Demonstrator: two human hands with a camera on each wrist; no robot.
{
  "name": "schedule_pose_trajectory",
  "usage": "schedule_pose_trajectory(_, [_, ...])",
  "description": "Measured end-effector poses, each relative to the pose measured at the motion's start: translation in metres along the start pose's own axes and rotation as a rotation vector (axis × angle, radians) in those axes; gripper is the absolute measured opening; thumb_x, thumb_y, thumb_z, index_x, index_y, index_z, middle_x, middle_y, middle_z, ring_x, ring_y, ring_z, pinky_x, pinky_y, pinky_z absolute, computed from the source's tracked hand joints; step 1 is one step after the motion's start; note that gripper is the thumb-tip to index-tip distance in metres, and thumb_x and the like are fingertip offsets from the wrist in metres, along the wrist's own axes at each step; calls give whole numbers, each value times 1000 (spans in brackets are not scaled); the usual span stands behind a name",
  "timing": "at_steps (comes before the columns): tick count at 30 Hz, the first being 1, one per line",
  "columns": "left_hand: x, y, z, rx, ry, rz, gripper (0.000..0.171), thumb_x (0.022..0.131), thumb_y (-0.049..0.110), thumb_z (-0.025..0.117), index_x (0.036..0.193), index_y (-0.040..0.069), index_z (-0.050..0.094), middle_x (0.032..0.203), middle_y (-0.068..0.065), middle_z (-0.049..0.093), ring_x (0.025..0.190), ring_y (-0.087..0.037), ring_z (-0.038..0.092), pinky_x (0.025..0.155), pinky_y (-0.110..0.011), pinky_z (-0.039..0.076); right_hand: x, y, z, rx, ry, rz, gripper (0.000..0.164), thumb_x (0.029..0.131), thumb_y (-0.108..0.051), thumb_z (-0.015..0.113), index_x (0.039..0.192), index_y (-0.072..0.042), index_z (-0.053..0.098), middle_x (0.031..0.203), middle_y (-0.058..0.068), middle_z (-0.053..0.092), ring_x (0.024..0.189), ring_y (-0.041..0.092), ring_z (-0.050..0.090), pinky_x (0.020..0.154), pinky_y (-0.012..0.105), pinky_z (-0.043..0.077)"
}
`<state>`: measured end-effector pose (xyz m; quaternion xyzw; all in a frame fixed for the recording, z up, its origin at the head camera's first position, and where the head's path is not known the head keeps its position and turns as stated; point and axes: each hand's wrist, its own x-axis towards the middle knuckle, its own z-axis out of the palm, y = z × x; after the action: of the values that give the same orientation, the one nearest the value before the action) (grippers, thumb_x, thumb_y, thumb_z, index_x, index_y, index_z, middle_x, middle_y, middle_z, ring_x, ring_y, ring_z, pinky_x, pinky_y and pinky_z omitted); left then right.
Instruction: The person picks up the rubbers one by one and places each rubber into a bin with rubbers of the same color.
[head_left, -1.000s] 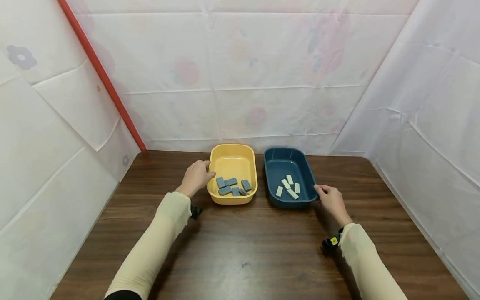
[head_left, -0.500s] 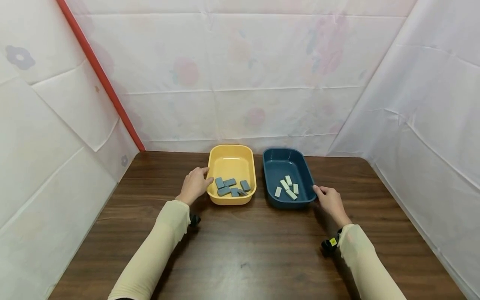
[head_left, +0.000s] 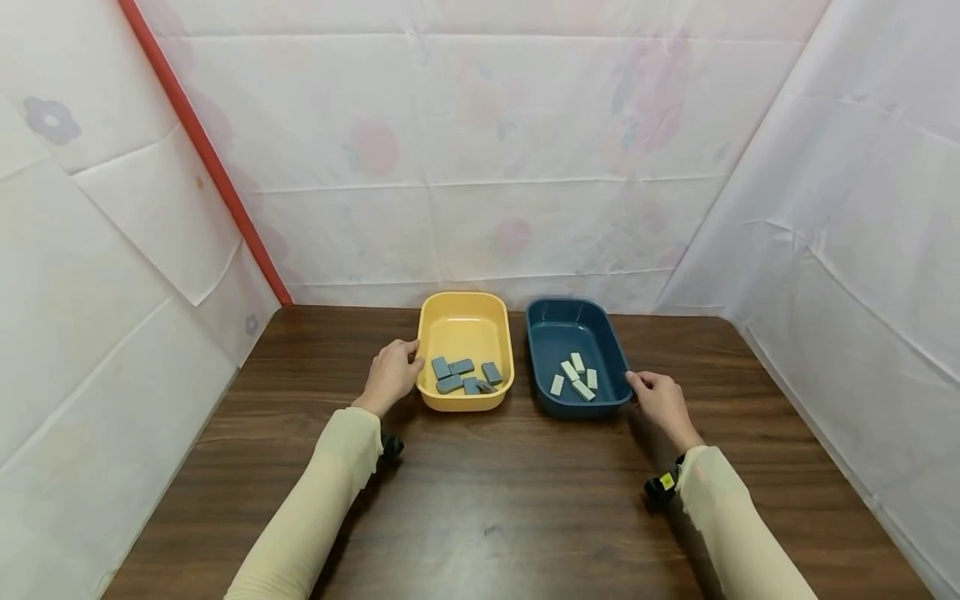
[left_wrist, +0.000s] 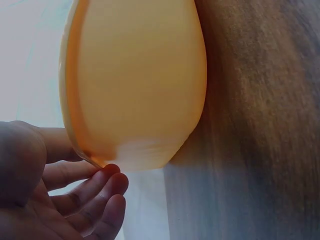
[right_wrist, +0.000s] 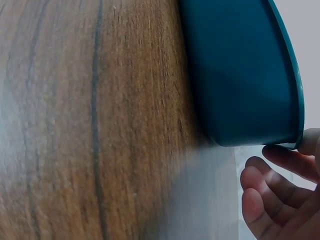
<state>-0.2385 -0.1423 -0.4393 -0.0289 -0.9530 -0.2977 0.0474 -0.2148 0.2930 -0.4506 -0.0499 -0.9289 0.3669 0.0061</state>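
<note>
My left hand [head_left: 391, 375] pinches the left rim of a yellow plastic tray [head_left: 465, 402], thumb and fingers at its edge in the left wrist view. Several flat grey-blue blocks [head_left: 461, 366] lie in the near half of that tray. To its right stands a dark blue tray [head_left: 577, 410] of similar shape, holding several small pale blocks [head_left: 582, 390]. At its near right corner, my right hand [head_left: 662, 404] pinches the rim. In the right wrist view, the thumb and index finger meet the blue tray's lip while the other fingers curl below.
Both trays stand on a dark wood-grain table [head_left: 480, 500], with a narrow gap between them. A white patterned sheet [head_left: 465, 167] hangs behind, close to their far ends. Similar sheets border both sides, and a red strip [head_left: 202, 150] runs down the left corner.
My left hand has drawn slightly back along the yellow tray's side, its thumb coming from over the tray to the rim. The right hand keeps its grip; the blocks lie as before.
</note>
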Motion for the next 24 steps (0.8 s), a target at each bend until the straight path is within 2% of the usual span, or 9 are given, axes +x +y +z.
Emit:
schedule_pose_trajectory(7, [2,-1,-5,-9,-4,-15,46,96,16,58,139,2,53,124,-19,61,85,-26,57,73,-37,46,3,-3,0,1,10,-18,45,103,-36,45,114,2,68,82,19,68,68,22,62,59,29,45])
schedule_pose_trajectory(12, [0,-2,-4,-21,-2,-33,46,95,18,60,138,3,55,115,-16,63,88,-25,57,77,-38,47,3,-3,-2,-29,-7,-23,43,103,-33,46,114,3,67,82,20,69,65,19,60,58,30,44])
schedule_pose_trajectory(20, [-2,-2,-2,-26,33,-4,44,93,17,62,134,2,58,114,-16,65,94,-27,61,84,-42,50,-3,-2,-6,-50,-33,-13,44,103,-33,47,118,3,66,87,18,70,70,19,64,62,30,48])
schedule_pose_trajectory(24, [-3,-2,-2,-29,26,2,44,93,17,62,134,2,59,113,-15,65,96,-27,62,84,-42,50,-4,-3,-9,-75,-56,-13,44,103,-34,47,119,3,65,92,17,71,74,19,67,63,30,50])
